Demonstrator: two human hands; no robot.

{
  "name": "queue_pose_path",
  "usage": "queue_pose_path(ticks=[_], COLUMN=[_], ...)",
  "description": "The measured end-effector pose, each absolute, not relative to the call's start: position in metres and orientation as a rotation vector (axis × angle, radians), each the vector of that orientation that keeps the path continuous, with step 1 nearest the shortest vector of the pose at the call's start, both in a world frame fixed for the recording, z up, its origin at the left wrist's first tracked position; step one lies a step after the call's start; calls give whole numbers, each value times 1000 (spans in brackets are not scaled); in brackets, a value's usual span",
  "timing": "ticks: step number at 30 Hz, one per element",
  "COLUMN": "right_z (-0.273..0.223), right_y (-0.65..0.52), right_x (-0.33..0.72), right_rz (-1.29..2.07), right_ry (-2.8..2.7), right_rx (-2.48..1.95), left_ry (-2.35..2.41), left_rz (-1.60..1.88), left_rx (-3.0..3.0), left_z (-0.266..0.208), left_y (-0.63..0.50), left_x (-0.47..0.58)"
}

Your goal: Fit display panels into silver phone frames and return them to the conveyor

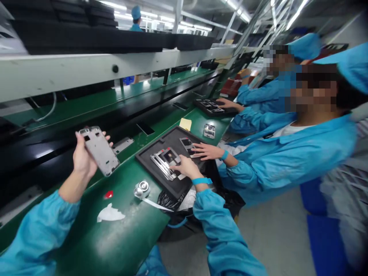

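My left hand (83, 155) holds a pale grey phone frame (101, 151) upright and tilted above the bench, thumb and fingers at its edges. My right hand (188, 167) is over the black foam tray (179, 189), its fingers at the near edge of a phone frame (170, 156) with a dark square and a red mark. Beside that frame, several more frames (161, 167) lean in a stack. A co-worker's hand (208, 151) rests on another phone frame (187, 145) in the tray's far part.
On the green bench (135, 237) lie a tape roll (142, 189), a white scrap (110, 214) and a red piece (108, 194). A phone part (209, 131) and yellow paper (185, 124) lie beyond the tray. A black bag (230, 193) hangs at the bench edge, near two seated co-workers.
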State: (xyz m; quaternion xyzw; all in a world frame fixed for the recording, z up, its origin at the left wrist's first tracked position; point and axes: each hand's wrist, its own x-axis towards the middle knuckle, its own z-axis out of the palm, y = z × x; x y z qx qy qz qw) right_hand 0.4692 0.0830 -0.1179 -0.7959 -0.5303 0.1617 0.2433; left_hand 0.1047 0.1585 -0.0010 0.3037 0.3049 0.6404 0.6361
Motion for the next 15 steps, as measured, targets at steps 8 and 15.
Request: queue_pose_path(ticks=[8,15], right_z=[-67,-80], right_y=[27,-4], right_x=[367,227], right_rz=[459,777], right_ry=[-1439,-1316], right_rx=[-1637,-1251], left_ry=[468,243], left_rz=[1011,719], left_rx=[552,613], left_z=[-16,-58], left_y=[23,-2], left_x=[51,56])
